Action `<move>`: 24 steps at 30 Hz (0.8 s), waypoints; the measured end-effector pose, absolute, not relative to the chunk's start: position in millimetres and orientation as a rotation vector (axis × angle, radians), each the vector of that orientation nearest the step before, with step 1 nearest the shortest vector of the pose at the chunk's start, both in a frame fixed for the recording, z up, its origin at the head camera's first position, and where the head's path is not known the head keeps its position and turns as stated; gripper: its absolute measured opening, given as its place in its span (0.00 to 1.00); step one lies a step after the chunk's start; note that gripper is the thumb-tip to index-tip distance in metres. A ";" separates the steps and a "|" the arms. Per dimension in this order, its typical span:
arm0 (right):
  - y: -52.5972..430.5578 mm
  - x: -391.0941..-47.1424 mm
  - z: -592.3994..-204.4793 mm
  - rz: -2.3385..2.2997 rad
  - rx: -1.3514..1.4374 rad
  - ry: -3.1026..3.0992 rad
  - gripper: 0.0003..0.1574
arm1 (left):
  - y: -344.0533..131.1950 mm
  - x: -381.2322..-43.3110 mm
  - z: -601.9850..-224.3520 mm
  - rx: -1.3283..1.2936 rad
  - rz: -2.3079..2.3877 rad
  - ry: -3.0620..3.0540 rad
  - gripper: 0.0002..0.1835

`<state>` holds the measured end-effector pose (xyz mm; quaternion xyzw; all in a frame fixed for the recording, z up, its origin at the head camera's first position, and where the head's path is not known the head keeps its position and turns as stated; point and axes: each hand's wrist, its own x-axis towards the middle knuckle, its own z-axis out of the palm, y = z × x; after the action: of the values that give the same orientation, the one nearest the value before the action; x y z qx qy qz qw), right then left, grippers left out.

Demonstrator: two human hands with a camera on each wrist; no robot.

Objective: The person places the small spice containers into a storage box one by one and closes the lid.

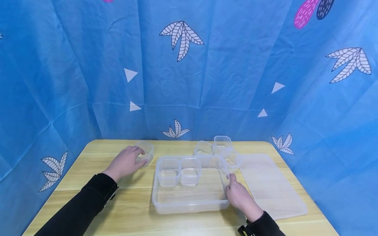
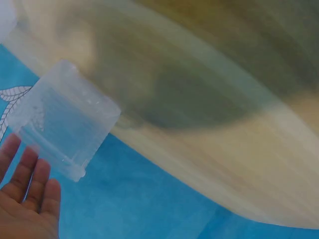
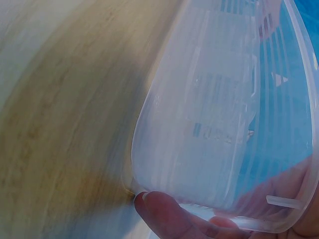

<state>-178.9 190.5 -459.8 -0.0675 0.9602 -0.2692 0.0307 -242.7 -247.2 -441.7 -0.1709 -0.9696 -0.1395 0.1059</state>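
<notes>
At the back left of the table, my left hand (image 1: 125, 163) reaches to a small clear plastic container (image 1: 148, 151), thumb and fingers spread around its near side. In the left wrist view the hand's fingers (image 2: 24, 174) are extended, their tips right at the wall of that container (image 2: 65, 119). My right hand (image 1: 240, 194) grips the right side of a large clear plastic box (image 1: 192, 207); the right wrist view has its thumb (image 3: 164, 211) against the box's end. Two small clear containers (image 1: 169, 180) stand side by side in the box's back left part.
Behind the box's right corner, several small clear containers (image 1: 222, 144) stand close together. A flat translucent lid (image 1: 273, 188) lies on the wooden table (image 1: 130, 203) at the right. A blue patterned cloth (image 1: 189, 82) hangs around the table's back and sides.
</notes>
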 end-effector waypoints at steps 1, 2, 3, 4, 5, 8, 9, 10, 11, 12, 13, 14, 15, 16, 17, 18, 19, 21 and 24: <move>190.6 -178.9 -459.7 -0.830 -0.207 2.960 0.25 | -247.5 -243.6 -444.5 -0.510 -0.409 -2.856 0.22; 190.9 -179.0 -459.5 -0.831 -0.206 2.960 0.25 | -247.4 -244.2 -447.0 -0.515 -0.407 -2.856 0.22; 191.1 -179.0 -459.5 -0.828 -0.206 2.961 0.25 | -247.5 -244.9 -449.5 -0.524 -0.401 -2.853 0.21; 191.3 -178.8 -459.4 -0.827 -0.204 2.962 0.25 | -247.7 -245.6 -452.2 -0.526 -0.394 -2.852 0.20; 191.3 -178.7 -459.4 -0.830 -0.200 2.959 0.25 | -247.7 -246.3 -454.2 -0.529 -0.384 -2.853 0.19; 191.1 -178.2 -459.5 -0.837 -0.197 2.951 0.26 | -248.8 -247.1 -458.7 -0.541 -0.339 -2.851 0.16; 191.0 -178.0 -459.6 -0.841 -0.197 2.948 0.26 | -249.5 -247.3 -459.8 -0.551 -0.321 -2.845 0.15; 190.9 -177.8 -459.7 -0.843 -0.198 2.947 0.26 | -249.9 -247.0 -460.3 -0.560 -0.309 -2.835 0.14; 190.8 -177.8 -459.9 -0.846 -0.200 2.946 0.26 | -250.7 -247.1 -461.1 -0.578 -0.294 -2.819 0.13; 190.9 -177.7 -460.0 -0.846 -0.200 2.947 0.26 | -251.2 -247.3 -461.7 -0.596 -0.283 -2.801 0.11; 190.9 -177.6 -460.0 -0.846 -0.197 2.949 0.25 | -251.6 -247.2 -462.0 -0.617 -0.277 -2.779 0.10; 191.0 -177.6 -460.1 -0.847 -0.196 2.948 0.25 | -251.9 -247.2 -462.3 -0.631 -0.274 -2.758 0.08; 191.0 -177.6 -460.0 -0.844 -0.196 2.951 0.25 | -252.1 -247.0 -462.5 -0.643 -0.274 -2.738 0.07; 191.0 -177.6 -460.0 -0.840 -0.197 2.953 0.25 | -252.2 -246.9 -462.8 -0.651 -0.276 -2.720 0.06; 190.9 -177.6 -459.9 -0.839 -0.195 2.953 0.25 | -252.5 -247.0 -463.4 -0.654 -0.276 -2.708 0.05; 190.9 -177.6 -459.8 -0.839 -0.194 2.952 0.25 | -252.5 -246.7 -463.4 -0.654 -0.279 -2.698 0.05; 190.9 -177.7 -459.9 -0.836 -0.200 2.956 0.25 | -252.7 -246.3 -463.8 -0.653 -0.283 -2.689 0.05; 190.6 -177.8 -459.9 -0.835 -0.200 2.955 0.25 | -253.2 -246.3 -464.6 -0.652 -0.281 -2.675 0.05; 190.4 -178.1 -460.1 -0.843 -0.200 2.951 0.25 | -254.0 -246.3 -464.8 -0.654 -0.276 -2.661 0.05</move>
<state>-178.1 190.4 -460.1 -0.0651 0.9590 -0.2739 0.0329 -246.3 -254.0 -464.8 -0.2329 -0.9481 -0.0985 0.1926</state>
